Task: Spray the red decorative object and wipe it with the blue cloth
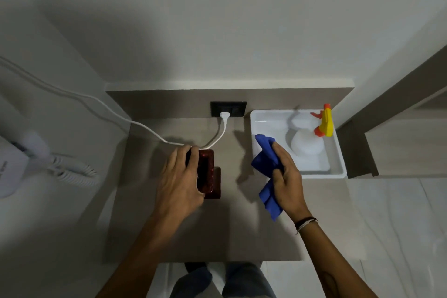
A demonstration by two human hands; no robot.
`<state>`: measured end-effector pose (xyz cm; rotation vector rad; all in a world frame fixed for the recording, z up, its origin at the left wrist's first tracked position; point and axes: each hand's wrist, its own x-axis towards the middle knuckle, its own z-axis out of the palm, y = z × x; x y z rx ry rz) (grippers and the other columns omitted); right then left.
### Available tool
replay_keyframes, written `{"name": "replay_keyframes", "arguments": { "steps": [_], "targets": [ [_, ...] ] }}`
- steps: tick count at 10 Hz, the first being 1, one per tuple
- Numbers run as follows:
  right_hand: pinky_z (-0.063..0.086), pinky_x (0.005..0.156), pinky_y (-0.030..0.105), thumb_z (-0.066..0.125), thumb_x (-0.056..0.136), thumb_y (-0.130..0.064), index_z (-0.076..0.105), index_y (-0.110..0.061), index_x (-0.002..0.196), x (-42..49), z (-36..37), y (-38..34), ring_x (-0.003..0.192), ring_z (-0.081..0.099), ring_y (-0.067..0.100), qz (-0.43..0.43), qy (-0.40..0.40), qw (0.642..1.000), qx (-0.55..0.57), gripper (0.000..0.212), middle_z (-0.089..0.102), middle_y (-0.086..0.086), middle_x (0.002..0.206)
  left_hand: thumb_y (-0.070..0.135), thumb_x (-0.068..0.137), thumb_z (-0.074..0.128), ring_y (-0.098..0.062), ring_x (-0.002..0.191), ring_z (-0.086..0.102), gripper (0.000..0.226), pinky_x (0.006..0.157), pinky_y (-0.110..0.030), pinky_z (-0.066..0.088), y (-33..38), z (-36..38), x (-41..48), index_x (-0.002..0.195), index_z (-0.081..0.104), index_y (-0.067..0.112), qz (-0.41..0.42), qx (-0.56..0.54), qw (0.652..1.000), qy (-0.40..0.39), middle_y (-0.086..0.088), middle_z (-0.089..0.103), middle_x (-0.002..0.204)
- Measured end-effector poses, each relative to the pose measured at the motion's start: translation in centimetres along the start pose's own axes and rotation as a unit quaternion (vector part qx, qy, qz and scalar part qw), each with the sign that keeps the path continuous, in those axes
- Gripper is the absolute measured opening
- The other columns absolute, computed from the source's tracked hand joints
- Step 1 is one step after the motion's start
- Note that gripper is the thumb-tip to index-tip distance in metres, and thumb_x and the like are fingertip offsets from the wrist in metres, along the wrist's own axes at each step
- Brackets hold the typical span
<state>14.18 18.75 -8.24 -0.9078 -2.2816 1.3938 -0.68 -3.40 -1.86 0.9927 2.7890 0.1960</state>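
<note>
The red decorative object [208,173], dark red and box-like with a hollow top, stands on the brown table [193,230]. My left hand [177,176] grips its left side, fingers curled over its rim. A little to the right, my right hand [286,176] holds the crumpled blue cloth [266,167] above the table, apart from the object. The white spray bottle [307,144] with its yellow and orange trigger head [325,122] lies in the white tray [338,167] at the right.
A black wall socket [228,109] holds a white plug whose cable [145,128] runs left across the table's back, just behind the object. A white appliance with a coiled cord [70,167] hangs on the left wall. A wooden frame [387,94] rises at the right.
</note>
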Motion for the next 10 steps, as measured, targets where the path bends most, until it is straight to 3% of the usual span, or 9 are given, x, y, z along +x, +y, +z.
{"name": "replay_keyframes", "arguments": {
  "steps": [1, 2, 3, 4, 5, 6, 7, 9, 10],
  "targets": [
    [0.034, 0.132, 0.046, 0.042, 0.095, 0.025, 0.042, -0.004, 0.161, 3.3, -1.0, 0.4, 0.154, 0.045, 0.029, 0.007, 0.001, 1.000, -0.020, 0.072, 0.044, 0.012, 0.168, 0.024, 0.051, 0.100, -0.040, 0.140, 0.049, 0.117, 0.114, -0.049, 0.047, 0.7, 0.4, 0.0, 0.154, 0.047, 0.005, -0.003, 0.016, 1.000, -0.009, -0.017, 0.050, 0.152],
    [0.033, 0.132, 0.045, 0.044, 0.097, 0.019, 0.038, -0.008, 0.164, 7.0, -1.1, 0.9, 0.153, 0.045, 0.034, -0.017, -0.009, 0.995, -0.102, 0.073, 0.041, 0.013, 0.170, 0.025, 0.050, 0.101, -0.041, 0.141, 0.049, 0.120, 0.116, -0.052, 0.046, 1.2, 0.5, 0.0, 0.155, 0.046, 0.003, -0.014, 0.025, 1.000, -0.006, -0.020, 0.051, 0.151],
    [0.027, 0.127, 0.032, 0.047, 0.099, 0.013, 0.030, -0.012, 0.168, 10.2, -0.3, 1.8, 0.156, 0.041, 0.032, -0.016, -0.036, 0.985, -0.165, 0.075, 0.032, 0.010, 0.175, 0.035, 0.061, 0.098, -0.042, 0.151, 0.039, 0.124, 0.122, -0.056, 0.041, 1.3, 1.1, 0.0, 0.163, 0.034, 0.003, -0.006, 0.025, 1.000, -0.006, -0.022, 0.043, 0.161],
    [0.019, 0.135, 0.045, 0.047, 0.110, -0.003, 0.017, -0.008, 0.171, 11.8, 1.6, 3.7, 0.166, 0.019, 0.037, -0.028, -0.145, 0.962, -0.232, 0.068, 0.013, 0.013, 0.180, 0.070, 0.074, 0.081, -0.044, 0.162, 0.024, 0.129, 0.130, -0.059, 0.026, 1.5, 2.0, -0.1, 0.167, 0.024, 0.002, -0.012, 0.010, 1.000, 0.002, -0.024, 0.031, 0.171],
    [0.010, 0.137, 0.054, 0.039, 0.116, -0.023, 0.006, -0.001, 0.170, 11.3, 3.9, 6.4, 0.167, 0.000, 0.046, -0.058, -0.226, 0.883, -0.407, 0.067, -0.006, 0.024, 0.179, 0.092, 0.087, 0.041, -0.041, 0.163, 0.021, 0.122, 0.132, -0.058, 0.018, 1.5, 2.6, -0.1, 0.165, 0.029, -0.002, 0.003, -0.006, 0.999, 0.039, -0.024, 0.030, 0.173],
    [0.011, 0.136, 0.056, 0.035, 0.116, -0.025, 0.001, 0.003, 0.169, 11.0, 4.5, 7.3, 0.165, -0.001, 0.052, -0.083, -0.229, 0.833, -0.496, 0.069, -0.010, 0.029, 0.177, 0.076, 0.104, 0.025, -0.038, 0.163, 0.025, 0.098, 0.133, -0.055, 0.021, 1.6, 3.1, 0.1, 0.164, 0.034, -0.001, 0.008, 0.012, 0.997, 0.078, -0.022, 0.033, 0.172],
    [0.011, 0.137, 0.052, 0.035, 0.116, -0.031, 0.002, -0.002, 0.170, 11.2, 4.4, 7.1, 0.166, 0.002, 0.048, -0.096, -0.221, 0.828, -0.506, 0.070, -0.008, 0.024, 0.179, 0.065, 0.110, 0.025, -0.035, 0.165, 0.021, 0.085, 0.134, -0.052, 0.018, 1.4, 3.7, 0.1, 0.165, 0.031, 0.001, 0.015, 0.046, 0.994, 0.101, -0.020, 0.029, 0.175],
    [0.009, 0.138, 0.054, 0.049, 0.113, -0.024, 0.018, 0.000, 0.169, 9.8, 3.2, 5.5, 0.168, 0.004, 0.042, -0.100, -0.159, 0.907, -0.378, 0.068, 0.005, 0.021, 0.179, 0.066, 0.110, 0.021, -0.032, 0.167, 0.013, 0.086, 0.134, -0.053, 0.017, 1.2, 3.9, 0.2, 0.168, 0.021, 0.003, 0.013, 0.064, 0.995, 0.082, -0.019, 0.020, 0.177],
    [0.007, 0.138, 0.048, 0.044, 0.115, -0.035, 0.017, -0.005, 0.170, 7.6, 3.3, 3.2, 0.168, -0.001, 0.032, -0.125, -0.106, 0.931, -0.325, 0.069, 0.007, 0.016, 0.180, 0.070, 0.108, 0.014, -0.031, 0.167, 0.005, 0.089, 0.135, -0.052, 0.012, 1.3, 3.3, -0.3, 0.169, 0.016, 0.005, 0.014, 0.046, 0.996, 0.070, -0.018, 0.011, 0.179]
  ]
}}
